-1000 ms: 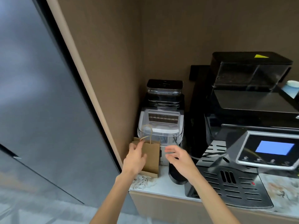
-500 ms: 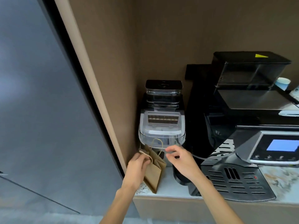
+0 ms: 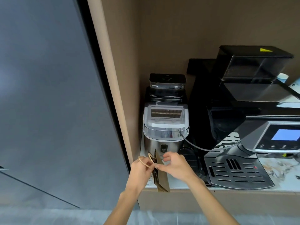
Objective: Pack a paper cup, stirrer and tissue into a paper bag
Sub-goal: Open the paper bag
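A small brown paper bag (image 3: 162,177) with twine handles hangs folded flat at the counter's front left corner, in front of the ice maker. My left hand (image 3: 141,169) grips its left side, with a handle loop over the fingers. My right hand (image 3: 176,164) pinches the bag's top edge from the right. A pale blue paper cup (image 3: 283,77) shows at the far right behind the coffee machine. No stirrer or tissue is in sight.
A steel ice maker (image 3: 165,127) stands at the left of the marble counter (image 3: 276,168), with a black coffee machine (image 3: 253,120) and its drip tray (image 3: 235,172) to the right. A brown cabinet wall (image 3: 123,62) bounds the niche on the left; a grey door panel (image 3: 48,95) lies beyond.
The bag stood on the counter by the ice maker; both hands have taken it, turned it edge-on and drawn it to the counter's front edge. The camera has come closer.
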`<action>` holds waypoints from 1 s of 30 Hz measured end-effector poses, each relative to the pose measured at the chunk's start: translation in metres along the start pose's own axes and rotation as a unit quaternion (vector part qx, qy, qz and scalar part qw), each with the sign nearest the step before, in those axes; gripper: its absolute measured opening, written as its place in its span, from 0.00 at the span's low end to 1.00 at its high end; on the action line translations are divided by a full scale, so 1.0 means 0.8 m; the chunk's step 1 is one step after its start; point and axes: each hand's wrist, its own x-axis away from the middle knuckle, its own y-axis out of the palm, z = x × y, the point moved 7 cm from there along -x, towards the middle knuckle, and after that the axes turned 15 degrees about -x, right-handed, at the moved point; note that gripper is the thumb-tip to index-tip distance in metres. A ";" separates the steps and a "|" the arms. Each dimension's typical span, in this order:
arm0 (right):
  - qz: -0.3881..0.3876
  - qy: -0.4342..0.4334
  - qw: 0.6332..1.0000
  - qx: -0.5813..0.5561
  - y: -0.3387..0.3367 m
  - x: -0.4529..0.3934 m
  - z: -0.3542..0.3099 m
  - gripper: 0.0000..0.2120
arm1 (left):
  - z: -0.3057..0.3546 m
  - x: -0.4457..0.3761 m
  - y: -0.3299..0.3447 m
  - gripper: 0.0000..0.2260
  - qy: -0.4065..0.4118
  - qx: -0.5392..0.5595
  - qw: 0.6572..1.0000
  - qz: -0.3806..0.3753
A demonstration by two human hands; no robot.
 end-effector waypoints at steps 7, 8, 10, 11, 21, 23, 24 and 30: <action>-0.085 0.030 0.996 -0.018 0.006 0.013 0.005 0.31 | 0.011 0.001 0.002 0.06 -0.011 0.005 1.000 0.007; -0.085 0.026 0.996 -0.006 0.007 0.017 0.004 0.30 | 0.015 0.000 0.002 0.06 -0.007 0.005 1.000 0.009; -0.030 0.015 0.999 0.043 -0.001 0.021 0.005 0.24 | 0.021 -0.001 0.000 0.07 0.004 0.014 1.000 0.014; 0.009 0.011 0.998 0.067 -0.010 0.023 0.004 0.21 | 0.023 -0.002 0.000 0.07 0.007 0.027 1.000 0.009; 0.121 0.084 0.984 0.103 -0.045 0.024 0.025 0.18 | 0.044 -0.002 -0.002 0.06 0.011 0.072 0.997 -0.031; 0.127 0.086 0.978 0.142 -0.045 0.025 0.029 0.18 | 0.048 -0.001 -0.006 0.06 0.009 0.075 0.997 -0.031; 0.130 0.082 0.974 0.166 -0.046 0.026 0.028 0.15 | 0.047 -0.001 -0.009 0.07 0.000 0.072 0.997 -0.028; 0.166 0.051 0.962 0.212 -0.092 0.033 0.017 0.07 | 0.032 -0.010 -0.039 0.14 -0.015 -0.002 1.000 0.008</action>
